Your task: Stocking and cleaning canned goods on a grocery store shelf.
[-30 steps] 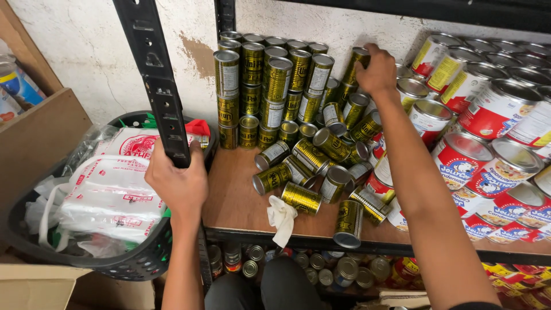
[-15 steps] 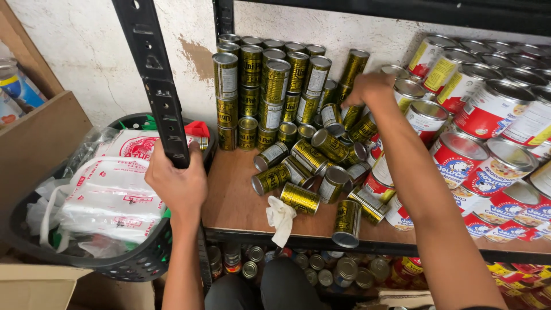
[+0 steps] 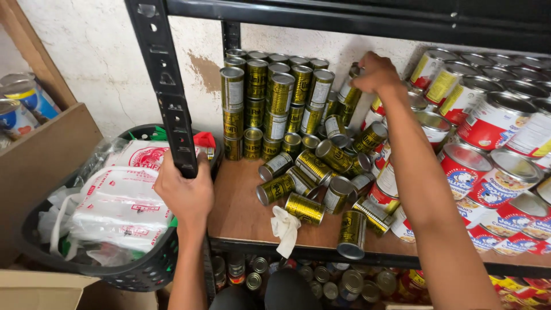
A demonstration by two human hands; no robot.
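Right hand (image 3: 376, 72) fingers are curling down over the top of a gold can (image 3: 350, 92), clamped on it at the back of the shelf (image 3: 241, 201), against the wall. That can is leaning between the stacked gold cans (image 3: 270, 97) on its left and the red-and-white cans (image 3: 488, 120) on its right. Left hand (image 3: 185, 192) fingers are wrapping tight around the black upright post (image 3: 166, 92) at the shelf's left front corner. Loose gold cans (image 3: 310, 172) are lying tumbled mid-shelf. A white rag (image 3: 285, 228) is hanging over the front edge. A black basket (image 3: 140, 270) of white bags is sitting left of the post.
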